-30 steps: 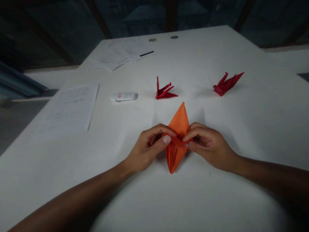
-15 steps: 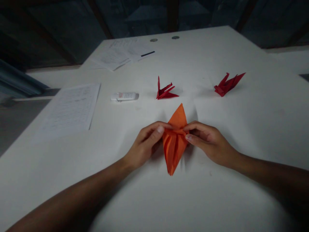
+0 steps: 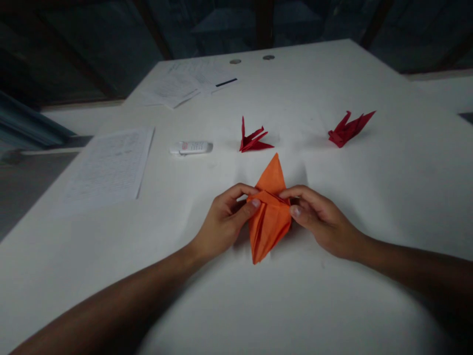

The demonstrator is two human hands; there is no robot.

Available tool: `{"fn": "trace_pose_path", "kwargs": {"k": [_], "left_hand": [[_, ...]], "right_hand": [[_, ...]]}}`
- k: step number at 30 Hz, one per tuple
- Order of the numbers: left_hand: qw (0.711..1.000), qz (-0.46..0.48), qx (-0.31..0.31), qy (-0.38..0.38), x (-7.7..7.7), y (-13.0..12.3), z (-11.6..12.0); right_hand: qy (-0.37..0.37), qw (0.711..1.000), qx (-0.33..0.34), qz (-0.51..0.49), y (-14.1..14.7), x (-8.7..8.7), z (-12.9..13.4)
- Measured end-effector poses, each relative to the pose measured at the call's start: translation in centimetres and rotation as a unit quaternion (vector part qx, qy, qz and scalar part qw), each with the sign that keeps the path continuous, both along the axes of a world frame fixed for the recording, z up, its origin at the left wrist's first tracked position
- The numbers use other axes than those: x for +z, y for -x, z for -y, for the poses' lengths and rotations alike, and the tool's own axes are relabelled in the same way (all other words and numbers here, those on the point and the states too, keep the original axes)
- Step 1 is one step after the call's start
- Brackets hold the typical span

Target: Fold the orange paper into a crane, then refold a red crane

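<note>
The left hand point(image 3: 223, 219) is pinching the orange paper point(image 3: 271, 224) at its left side, while the right hand's point(image 3: 327, 224) fingers point(image 3: 305, 192) are gripping its right edge. The orange paper is pointing away at one end, above the worktop's point(image 3: 236, 310) near middle. Beyond it, two red cranes point(image 3: 253, 142) point(image 3: 349, 132) are resting, well apart.

head view | worn on head | looking forward and down | close above white table point(image 3: 221, 301)
</note>
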State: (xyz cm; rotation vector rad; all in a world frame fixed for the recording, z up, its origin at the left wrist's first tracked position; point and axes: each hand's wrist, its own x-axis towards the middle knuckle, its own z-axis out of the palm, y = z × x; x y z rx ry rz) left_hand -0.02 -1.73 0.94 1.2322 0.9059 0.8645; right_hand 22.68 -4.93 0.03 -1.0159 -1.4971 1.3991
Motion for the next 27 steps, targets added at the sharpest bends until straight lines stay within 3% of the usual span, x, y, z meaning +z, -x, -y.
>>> {"fn": "trace_pose_path", "kwargs": {"k": [7,11,17,27], "left_hand": [[0.997,0.039,0.035,0.065,-0.6,0.3,-0.1],[0.989,0.091,0.048,0.104,-0.1,-0.1,-0.1],[0.988,0.118,0.033,0.091,0.4,-0.1,-0.2],[0.988,0.118,0.034,0.09,-0.3,0.2,-0.4]], "right_hand": [[0.04,0.997,0.044,-0.044,-0.2,-0.5,0.2],[-0.007,0.997,0.044,-0.055,-0.1,-0.6,0.1],[-0.111,0.993,-0.007,0.039,-0.3,-0.6,0.0],[-0.109,0.992,-0.021,0.063,-0.5,-0.3,0.0]]}}
